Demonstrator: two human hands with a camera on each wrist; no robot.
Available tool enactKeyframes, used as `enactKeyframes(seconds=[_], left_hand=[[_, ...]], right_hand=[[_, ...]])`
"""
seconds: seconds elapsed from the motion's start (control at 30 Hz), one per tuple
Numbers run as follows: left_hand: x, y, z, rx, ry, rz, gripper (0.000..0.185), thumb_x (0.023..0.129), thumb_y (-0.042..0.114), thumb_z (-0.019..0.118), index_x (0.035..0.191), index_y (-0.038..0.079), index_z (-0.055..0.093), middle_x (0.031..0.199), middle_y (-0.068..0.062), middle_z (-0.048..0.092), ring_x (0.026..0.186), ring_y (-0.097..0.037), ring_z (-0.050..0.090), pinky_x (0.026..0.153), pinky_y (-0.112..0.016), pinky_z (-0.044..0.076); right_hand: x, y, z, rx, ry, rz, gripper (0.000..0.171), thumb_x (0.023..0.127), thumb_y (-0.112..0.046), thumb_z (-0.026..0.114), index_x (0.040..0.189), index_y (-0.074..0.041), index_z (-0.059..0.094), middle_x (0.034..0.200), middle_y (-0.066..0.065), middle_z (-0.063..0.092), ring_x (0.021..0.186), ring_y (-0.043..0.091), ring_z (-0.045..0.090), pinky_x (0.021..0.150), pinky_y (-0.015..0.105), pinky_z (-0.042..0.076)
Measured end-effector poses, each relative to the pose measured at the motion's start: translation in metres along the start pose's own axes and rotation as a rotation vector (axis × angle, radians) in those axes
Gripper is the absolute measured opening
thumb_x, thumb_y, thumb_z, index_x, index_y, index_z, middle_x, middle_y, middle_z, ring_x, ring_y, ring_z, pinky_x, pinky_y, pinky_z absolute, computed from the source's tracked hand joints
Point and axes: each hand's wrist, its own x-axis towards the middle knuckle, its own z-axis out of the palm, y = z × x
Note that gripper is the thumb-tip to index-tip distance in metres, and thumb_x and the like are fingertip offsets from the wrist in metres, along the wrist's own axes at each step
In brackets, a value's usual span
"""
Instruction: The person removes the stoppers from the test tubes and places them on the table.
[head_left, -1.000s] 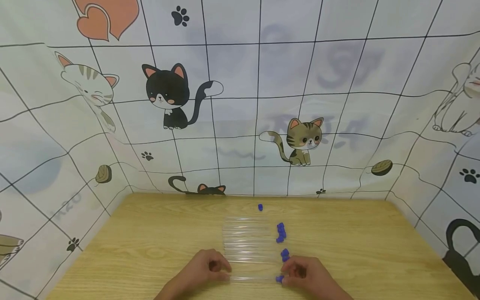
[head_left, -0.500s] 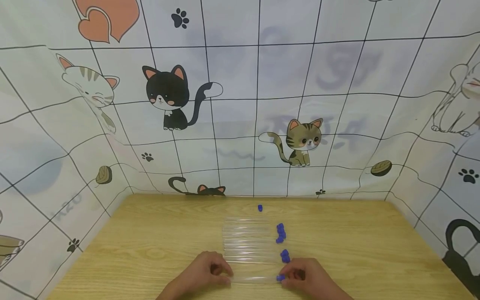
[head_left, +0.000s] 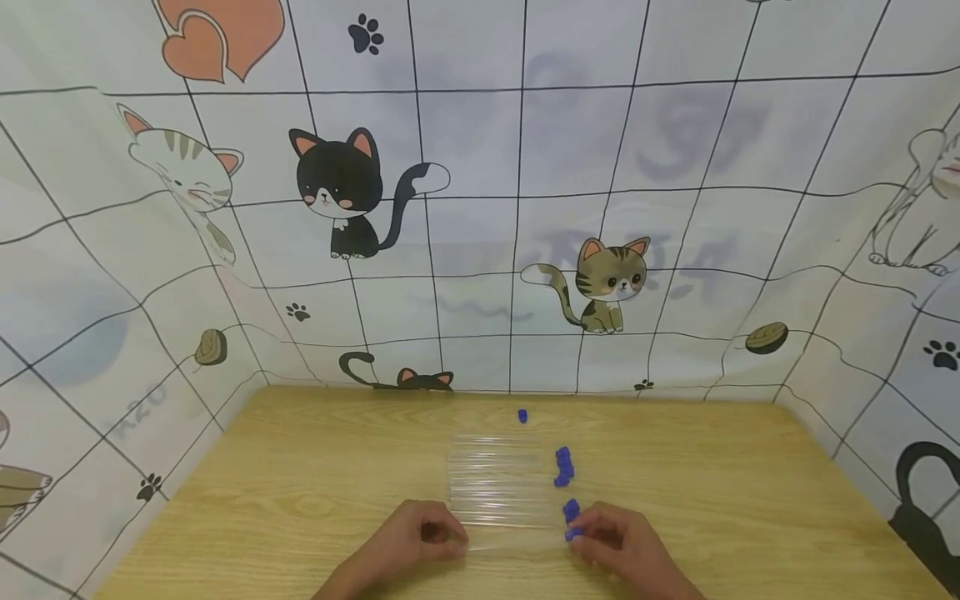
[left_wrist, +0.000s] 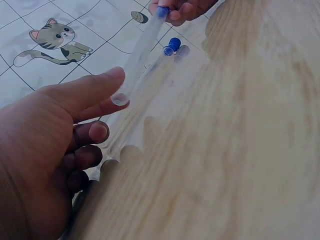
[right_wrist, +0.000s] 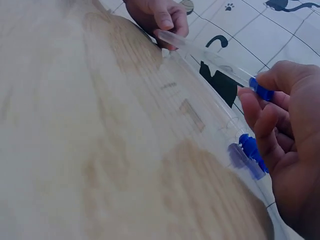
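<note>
A clear plastic test tube (head_left: 517,543) hangs crosswise just above the table's near part. My left hand (head_left: 420,537) pinches its rounded end between thumb and forefinger, as the left wrist view shows. At the tube's other end sits a blue cap (right_wrist: 261,90), which my right hand (head_left: 618,546) pinches between thumb and fingers. In the right wrist view cap and tube meet in one line; how deep the cap sits cannot be told. Beyond the hands lies a row of several clear tubes (head_left: 495,492), side by side on the table.
Loose blue caps (head_left: 564,467) lie right of the tube row, with more blue caps (head_left: 572,510) close to my right hand. One single blue cap (head_left: 522,416) lies near the back of the wooden table (head_left: 337,450). A cat-print curtain (head_left: 480,217) encloses the table's back and sides.
The tube and blue cap have risen and moved slightly away from me, toward the tube row. My right hand has moved up with them; the left hand still holds the rounded end.
</note>
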Motion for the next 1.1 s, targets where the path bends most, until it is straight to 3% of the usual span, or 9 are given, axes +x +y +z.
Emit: enactKeyframes(seconds=[0.27,0.5,0.7,1.1], left_hand=[[-0.001,0.004,-0.002,-0.079,0.042,-0.066,0.018,0.092,0.028,0.064,0.097,0.014,0.073,0.081,0.002,0.067,0.069,-0.004,0.056,0.063,-0.023,0.049],[0.000,0.004,-0.002,-0.192,0.076,-0.037,0.019,0.093,0.021,0.064,0.100,0.005,0.069,0.088,-0.012,0.069,0.071,-0.010,0.060,0.062,-0.026,0.052],[0.001,0.004,-0.001,-0.236,0.088,-0.069,0.020,0.091,0.019,0.067,0.103,0.003,0.070,0.088,-0.008,0.070,0.068,-0.009,0.060,0.060,-0.023,0.050],[0.001,0.013,0.006,-0.175,0.131,-0.116,0.016,0.082,0.018,0.076,0.093,0.007,0.074,0.081,0.002,0.069,0.069,-0.005,0.056,0.060,-0.019,0.046]], right_hand=[[0.000,-0.004,0.007,0.123,0.009,-0.103,0.019,0.092,-0.011,0.063,0.106,0.002,0.060,0.085,0.023,0.064,0.068,0.014,0.061,0.055,0.031,0.052],[0.002,-0.006,0.011,0.122,0.034,0.058,0.027,0.088,-0.015,0.069,0.107,0.002,0.061,0.094,0.011,0.065,0.074,0.015,0.062,0.060,0.029,0.052],[0.004,-0.006,0.014,0.113,0.085,0.095,0.029,0.087,-0.018,0.072,0.104,0.003,0.063,0.093,0.009,0.065,0.079,0.015,0.062,0.066,0.029,0.053],[0.004,-0.005,0.015,0.092,0.183,0.085,0.026,0.085,-0.017,0.073,0.100,0.004,0.066,0.088,0.008,0.067,0.074,0.014,0.063,0.067,0.028,0.053]])
